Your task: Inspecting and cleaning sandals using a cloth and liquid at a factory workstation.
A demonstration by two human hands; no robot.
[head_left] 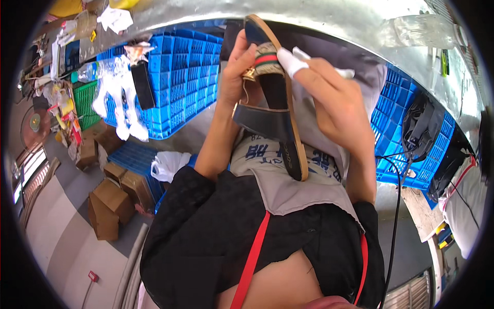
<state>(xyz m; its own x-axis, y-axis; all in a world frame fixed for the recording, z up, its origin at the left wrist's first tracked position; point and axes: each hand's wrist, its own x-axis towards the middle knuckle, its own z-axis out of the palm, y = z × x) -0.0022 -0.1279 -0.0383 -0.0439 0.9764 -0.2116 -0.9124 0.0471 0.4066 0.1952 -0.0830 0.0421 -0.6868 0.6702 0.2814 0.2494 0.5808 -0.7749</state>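
A black slide sandal (288, 149) with a tan sole edge is held up tilted over my lap. It has a plain black strap (263, 122) at its lower part and a patterned strap (266, 59) with a green-red-green stripe higher up. A small gold-coloured metal piece (249, 75) sits beside the patterned strap. My left hand (239, 67) is closed around the sandal's left side near that strap. My right hand (329, 87), with white coverings on its fingertips, pinches the sandal's right edge by the striped strap. Part of its grip is hidden.
Blue plastic crates (180, 77) stand to the left and right under a metal-topped bench (329, 15). A white plastic bag (170, 166) and cardboard boxes (110, 203) lie at the left. A black cable (397, 206) hangs on the right. A light grey apron (298, 193) covers my lap.
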